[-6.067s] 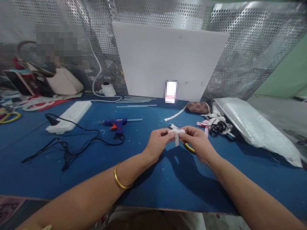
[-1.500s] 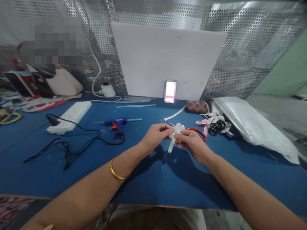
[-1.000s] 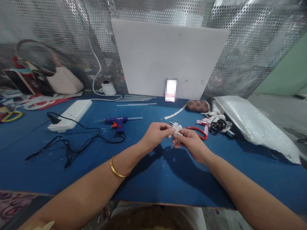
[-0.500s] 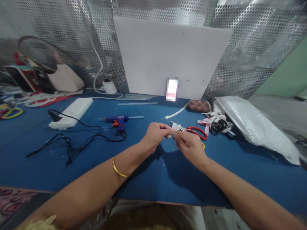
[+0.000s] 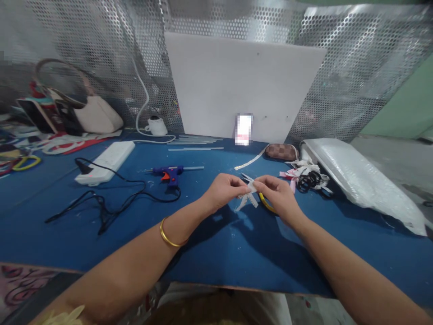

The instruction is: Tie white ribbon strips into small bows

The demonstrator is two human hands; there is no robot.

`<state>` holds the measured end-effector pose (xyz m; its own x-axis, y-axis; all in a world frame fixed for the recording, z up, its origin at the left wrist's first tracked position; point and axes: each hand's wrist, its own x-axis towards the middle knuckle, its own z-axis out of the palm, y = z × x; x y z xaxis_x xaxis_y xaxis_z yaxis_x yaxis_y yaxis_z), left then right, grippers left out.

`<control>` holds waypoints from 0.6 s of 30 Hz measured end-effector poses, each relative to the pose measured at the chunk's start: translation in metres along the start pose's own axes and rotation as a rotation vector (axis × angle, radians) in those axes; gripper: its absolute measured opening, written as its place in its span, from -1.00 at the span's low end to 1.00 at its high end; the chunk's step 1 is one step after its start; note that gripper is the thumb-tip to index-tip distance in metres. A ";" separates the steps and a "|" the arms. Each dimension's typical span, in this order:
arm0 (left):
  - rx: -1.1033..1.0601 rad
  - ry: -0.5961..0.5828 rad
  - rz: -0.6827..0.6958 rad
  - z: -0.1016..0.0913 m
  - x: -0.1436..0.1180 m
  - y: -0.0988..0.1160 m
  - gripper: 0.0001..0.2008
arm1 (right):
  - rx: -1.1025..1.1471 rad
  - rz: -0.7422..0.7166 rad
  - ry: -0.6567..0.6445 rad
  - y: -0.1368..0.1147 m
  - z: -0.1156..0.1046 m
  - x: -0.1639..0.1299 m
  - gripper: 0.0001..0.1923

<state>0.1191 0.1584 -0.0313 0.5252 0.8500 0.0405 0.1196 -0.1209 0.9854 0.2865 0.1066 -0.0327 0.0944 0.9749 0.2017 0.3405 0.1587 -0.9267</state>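
the white ribbon bow (image 5: 248,193) is held just above the blue table (image 5: 203,243), pinched from both sides: the left hand (image 5: 225,192) grips its left loop with fingertips closed on it, the right hand (image 5: 279,196) closes on the other side, tails hanging below. to shape it well, keep the pinch at the knot and tug evenly, lightly. a yellow scissor handle (image 5: 264,203) lies under the right hand, probably touching the table only. the glue gun (image 5: 168,172) sits well apart to the left.

No text, label, brand or number can be read on anything here.
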 end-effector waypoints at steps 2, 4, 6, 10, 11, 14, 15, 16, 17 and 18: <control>-0.010 -0.045 -0.007 0.001 0.000 0.000 -0.74 | 0.092 0.039 -0.013 -0.001 0.002 -0.001 -0.77; -0.091 -0.068 -0.059 0.000 0.001 -0.001 -0.65 | 0.183 0.068 0.013 -0.001 0.004 -0.002 -0.79; -0.189 -0.061 -0.119 0.000 0.002 -0.002 -0.54 | 0.268 0.087 0.055 -0.001 0.004 -0.002 -0.80; -0.198 -0.033 -0.093 0.002 0.001 -0.003 -0.60 | 0.379 0.124 0.073 0.000 0.002 -0.001 -0.79; -0.183 -0.021 -0.070 0.003 0.000 -0.003 -0.65 | 0.390 0.133 0.067 0.001 0.001 -0.001 -0.79; -0.148 0.037 -0.023 0.006 -0.002 -0.004 -0.77 | 0.372 0.141 0.044 0.000 0.002 0.000 -0.77; -0.133 0.051 -0.015 0.006 -0.002 -0.004 -0.78 | 0.350 0.136 0.032 0.000 0.002 -0.001 -0.77; -0.112 0.057 -0.010 0.007 -0.003 -0.004 -0.80 | 0.324 0.127 0.017 -0.001 0.002 -0.001 -0.78; -0.088 0.056 -0.008 0.007 -0.003 -0.003 -0.81 | 0.295 0.117 -0.002 -0.001 0.002 -0.001 -0.79; -0.066 0.049 -0.007 0.007 -0.003 -0.003 -0.81 | 0.265 0.106 -0.019 -0.001 0.002 -0.001 -0.80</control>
<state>0.1230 0.1523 -0.0352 0.4822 0.8751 0.0397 0.0670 -0.0821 0.9944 0.2838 0.1054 -0.0327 0.0976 0.9907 0.0951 0.0727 0.0882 -0.9934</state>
